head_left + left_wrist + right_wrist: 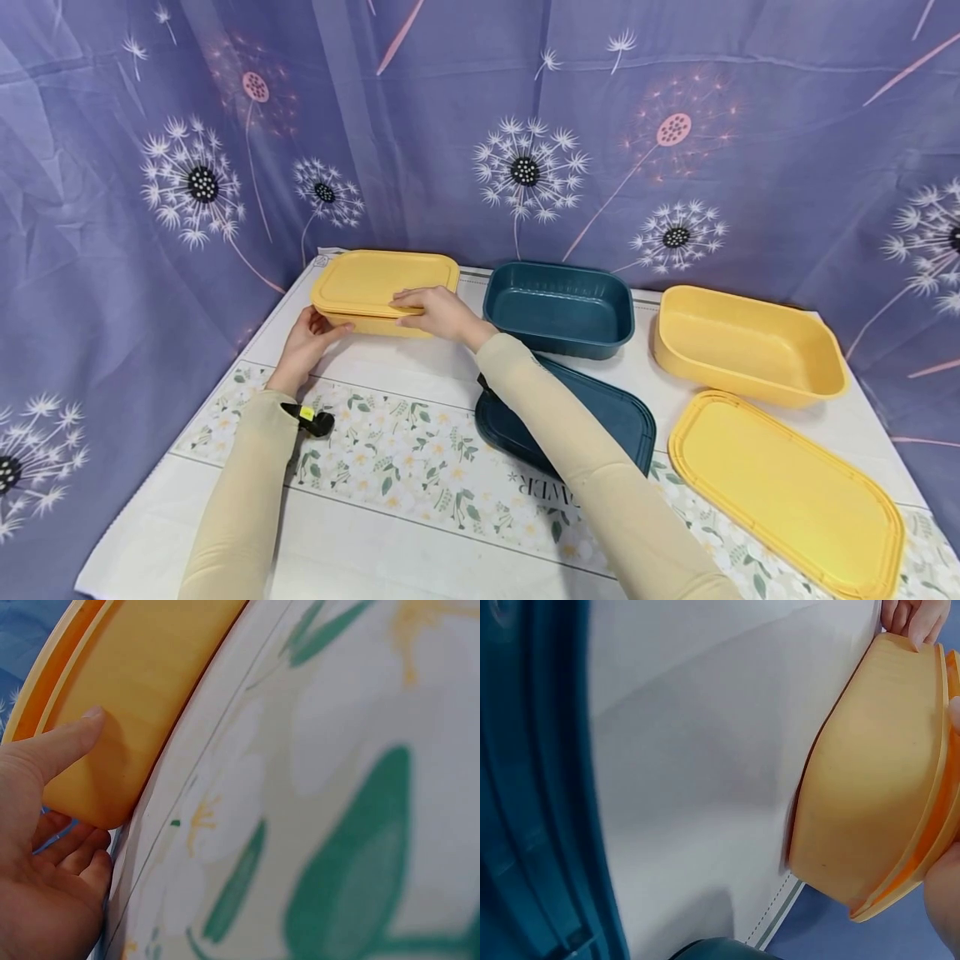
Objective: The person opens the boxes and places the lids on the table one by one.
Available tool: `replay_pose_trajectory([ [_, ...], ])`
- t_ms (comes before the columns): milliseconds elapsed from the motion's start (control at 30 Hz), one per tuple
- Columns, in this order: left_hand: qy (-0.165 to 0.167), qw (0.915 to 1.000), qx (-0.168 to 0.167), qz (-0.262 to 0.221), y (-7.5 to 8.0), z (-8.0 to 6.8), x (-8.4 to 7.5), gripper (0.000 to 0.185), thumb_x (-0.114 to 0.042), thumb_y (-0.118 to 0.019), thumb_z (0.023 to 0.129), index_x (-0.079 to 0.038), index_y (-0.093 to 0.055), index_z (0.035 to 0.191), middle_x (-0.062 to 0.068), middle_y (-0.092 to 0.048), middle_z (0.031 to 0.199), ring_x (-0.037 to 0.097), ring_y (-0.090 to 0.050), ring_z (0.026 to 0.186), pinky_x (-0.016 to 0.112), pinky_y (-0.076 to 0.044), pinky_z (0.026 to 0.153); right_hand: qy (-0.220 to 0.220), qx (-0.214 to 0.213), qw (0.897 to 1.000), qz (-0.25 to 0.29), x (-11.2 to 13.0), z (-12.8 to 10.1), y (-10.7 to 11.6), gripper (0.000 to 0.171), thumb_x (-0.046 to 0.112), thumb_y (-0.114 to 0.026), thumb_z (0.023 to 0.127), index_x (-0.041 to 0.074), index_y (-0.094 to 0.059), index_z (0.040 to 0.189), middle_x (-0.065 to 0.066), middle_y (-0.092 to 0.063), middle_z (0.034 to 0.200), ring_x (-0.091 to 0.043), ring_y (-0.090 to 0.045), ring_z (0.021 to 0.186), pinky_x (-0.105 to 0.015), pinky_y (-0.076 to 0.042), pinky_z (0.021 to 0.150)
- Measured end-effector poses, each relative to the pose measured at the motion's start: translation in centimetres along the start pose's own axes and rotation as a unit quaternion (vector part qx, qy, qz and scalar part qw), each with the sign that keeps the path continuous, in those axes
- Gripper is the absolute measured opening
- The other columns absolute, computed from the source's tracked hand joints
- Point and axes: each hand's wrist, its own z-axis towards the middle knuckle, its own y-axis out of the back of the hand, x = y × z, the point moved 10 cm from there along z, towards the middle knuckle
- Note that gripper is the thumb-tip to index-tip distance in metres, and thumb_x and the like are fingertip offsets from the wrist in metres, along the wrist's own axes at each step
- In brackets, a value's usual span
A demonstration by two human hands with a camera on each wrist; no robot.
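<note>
At the back left of the table stands a yellow food container [375, 325], with a yellow lid [375, 279] over its top. A gap shows between lid and rim along the front. My left hand [303, 346] grips the container's left front corner. Its thumb [75, 739] lies on the front wall, and its other fingers are round the corner, partly hidden. My right hand [442, 312] holds the lid near its right front edge, fingers on top and thumb at the front. In the right wrist view the container [870, 765] shows the same gap under its lid.
Right of it stands an uncovered dark blue container [558, 304], with a dark blue lid [607, 408] in front, partly under my right forearm. Farther right are another uncovered yellow container [750, 342] and its flat yellow lid [787, 492]. A patterned curtain [435, 125] hangs behind the table.
</note>
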Motion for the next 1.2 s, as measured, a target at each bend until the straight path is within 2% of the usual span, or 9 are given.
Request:
replay_pose_trajectory([
  [267,0.006,1.0,-0.006,0.002,0.03,-0.31,-0.1,0.083,-0.011,-0.071,0.094,0.006,-0.018,0.155,0.027,-0.031,0.155,0.038,-0.031,0.144,0.047,-0.029,0.119,-0.017,-0.009,1.0,0.017,-0.17,0.11,0.06,0.042,0.033,-0.065,0.1,0.02,-0.062,0.14,0.002,-0.053,0.149,-0.015,-0.041,0.142,-0.031,-0.035,0.116],
  [400,0.005,0.9999,-0.003,0.009,-0.12,-0.22,0.01,0.083,-0.013,-0.071,0.094,0.006,-0.018,0.155,0.027,-0.032,0.155,0.039,-0.032,0.143,0.048,-0.031,0.118,-0.02,-0.019,1.0,0.008,-0.21,0.27,0.23,0.043,0.036,-0.064,0.1,0.021,-0.062,0.14,0.003,-0.053,0.148,-0.015,-0.043,0.141,-0.033,-0.035,0.116],
  [1000,0.002,0.9999,-0.009,-0.006,0.13,0.05,0.15,0.082,-0.009,-0.071,0.094,0.006,-0.018,0.155,0.027,-0.033,0.154,0.038,-0.033,0.142,0.047,-0.03,0.118,-0.009,-0.003,1.0,0.013,-0.41,0.38,0.1,0.042,0.033,-0.065,0.1,0.019,-0.063,0.139,0.001,-0.054,0.148,-0.016,-0.042,0.142,-0.03,-0.033,0.117],
  [1200,0.0,0.9999,-0.009,-0.004,0.08,0.08,0.1,0.083,-0.01,-0.071,0.094,0.005,-0.018,0.156,0.026,-0.033,0.154,0.038,-0.033,0.142,0.046,-0.031,0.117,0.0,-0.004,1.0,-0.002,-0.32,0.51,0.17,0.043,0.032,-0.065,0.099,0.018,-0.063,0.139,0.001,-0.055,0.147,-0.015,-0.043,0.141,-0.029,-0.033,0.117],
])
